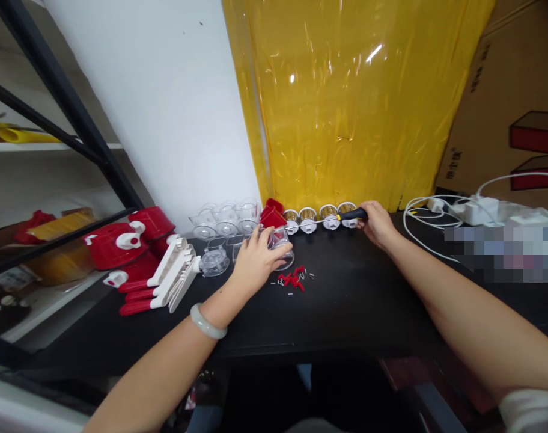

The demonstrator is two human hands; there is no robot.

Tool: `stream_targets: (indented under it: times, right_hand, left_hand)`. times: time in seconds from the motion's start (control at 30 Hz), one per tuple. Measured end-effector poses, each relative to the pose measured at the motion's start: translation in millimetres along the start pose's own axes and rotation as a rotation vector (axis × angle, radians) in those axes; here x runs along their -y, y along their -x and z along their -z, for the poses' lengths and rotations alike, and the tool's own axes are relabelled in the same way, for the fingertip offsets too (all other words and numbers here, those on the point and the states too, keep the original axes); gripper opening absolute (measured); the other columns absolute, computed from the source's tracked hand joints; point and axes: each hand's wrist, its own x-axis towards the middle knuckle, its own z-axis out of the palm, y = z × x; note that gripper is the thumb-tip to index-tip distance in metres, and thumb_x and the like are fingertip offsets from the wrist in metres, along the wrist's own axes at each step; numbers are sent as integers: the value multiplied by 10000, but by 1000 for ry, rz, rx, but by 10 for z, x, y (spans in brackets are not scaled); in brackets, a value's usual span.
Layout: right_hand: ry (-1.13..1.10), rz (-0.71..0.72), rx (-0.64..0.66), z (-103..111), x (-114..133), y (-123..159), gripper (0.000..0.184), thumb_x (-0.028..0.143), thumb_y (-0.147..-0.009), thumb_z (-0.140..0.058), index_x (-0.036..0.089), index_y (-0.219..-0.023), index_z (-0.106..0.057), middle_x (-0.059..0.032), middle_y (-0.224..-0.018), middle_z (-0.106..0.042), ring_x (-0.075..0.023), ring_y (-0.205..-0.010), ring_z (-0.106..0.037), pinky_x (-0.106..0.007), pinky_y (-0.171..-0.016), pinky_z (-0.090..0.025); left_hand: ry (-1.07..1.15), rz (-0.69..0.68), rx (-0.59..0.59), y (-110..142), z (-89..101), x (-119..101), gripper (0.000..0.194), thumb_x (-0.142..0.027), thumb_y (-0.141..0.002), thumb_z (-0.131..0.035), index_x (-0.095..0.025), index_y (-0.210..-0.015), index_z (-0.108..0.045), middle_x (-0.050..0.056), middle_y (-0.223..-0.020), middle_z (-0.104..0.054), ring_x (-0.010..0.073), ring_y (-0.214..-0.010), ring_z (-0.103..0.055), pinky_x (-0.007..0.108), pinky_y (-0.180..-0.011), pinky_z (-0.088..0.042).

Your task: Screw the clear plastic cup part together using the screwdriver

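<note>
My right hand (377,225) is closed around the black-and-yellow handle of a long screwdriver (353,214). Its thin metal shaft points left, and the tip reaches a clear plastic part (279,238). Over that part my left hand (257,255) is curled, gripping it against the black table; a grey-white bangle circles the wrist. Just in front lie small red plastic pieces (294,279) with several loose screws (312,276). Behind the clear part stand red plastic pieces (273,213). Metal grater drums (307,220) with white ends line the back of the table.
More clear plastic parts (226,227) sit along the wall. To the left are red housings (116,246) and white handles with red ends (170,276). White cables and adapters (481,210) lie at right. A yellow plastic sheet (346,108) and a cardboard box (494,90) rise behind.
</note>
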Motion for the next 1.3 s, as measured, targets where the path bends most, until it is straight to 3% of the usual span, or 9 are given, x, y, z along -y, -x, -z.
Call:
stream_targets:
  times: [0.13,0.3,0.4,0.53,0.67,0.8,0.9,1.07,1.3]
  right_hand:
    - [-219,-65,-5,-32,45,24,249,352,-713,-683,230,-762,-472,36,-684,-535,-114,-533,-524,-255,-481,-434]
    - [-2,-81,-28,-15,4,5,429,631,-796,-632,239,-741,-465,49,-515,-422,-110,-420,-404,-253,-417,-356]
    - [32,-37,-6,-12,-10,6,381,502,-755,-739,240,-739,-462,74,-488,-388,-91,-413,-355,-234,-423,-345]
    - [-219,-92,11,-23,38,28,260,304,-681,-725,233,-756,-486,46,-642,-547,-109,-519,-501,-242,-468,-434]
    - [-300,-128,39,-16,42,9,286,425,-712,-709,224,-736,-508,15,-677,-585,-146,-584,-586,-278,-497,-496]
    - [-77,-43,-23,9,-59,-57,473,665,-751,-678,234,-705,-486,39,-519,-465,-111,-421,-437,-246,-390,-391]
    - [32,78,-21,27,-130,-105,469,608,-716,-760,244,-712,-465,71,-509,-398,-91,-407,-370,-226,-374,-350]
    - [92,225,-117,38,-131,-148,364,498,-724,-759,233,-756,-512,42,-686,-497,-96,-551,-474,-208,-449,-425]
    - [123,300,-173,7,-63,-104,248,425,-739,-704,233,-786,-554,17,-806,-525,-116,-685,-513,-216,-531,-473]
  left_hand:
    - [14,-6,-2,1,6,-2,352,-360,-888,-710,-360,-1237,-665,170,-1454,-477,469,-1380,-417,594,-920,-529]
    - [5,0,-2,6,11,-10,372,-359,-879,-720,-369,-1246,-657,159,-1464,-475,452,-1386,-415,583,-932,-528]
    - [-18,-9,-3,8,10,-10,356,-367,-888,-707,-363,-1242,-664,168,-1459,-476,459,-1382,-420,580,-926,-530]
    - [-36,-16,-12,13,4,-6,353,-370,-886,-711,-368,-1236,-668,165,-1456,-479,452,-1377,-425,569,-919,-534]
    - [-40,-24,-31,18,-7,-2,349,-370,-879,-723,-362,-1225,-678,170,-1449,-483,449,-1366,-438,555,-914,-536]
    - [-46,-19,-36,16,-11,1,358,-376,-878,-725,-367,-1231,-672,164,-1448,-484,436,-1362,-444,554,-918,-532]
    - [-46,-16,-25,10,-1,-3,359,-379,-879,-722,-365,-1233,-671,165,-1449,-484,439,-1365,-437,555,-914,-534]
    - [-46,-16,-9,4,17,-17,363,-368,-871,-732,-360,-1229,-676,173,-1451,-485,448,-1368,-439,561,-920,-532]
    - [-42,-21,-21,13,-13,-2,361,-384,-879,-720,-364,-1237,-674,177,-1455,-477,454,-1375,-432,557,-915,-538]
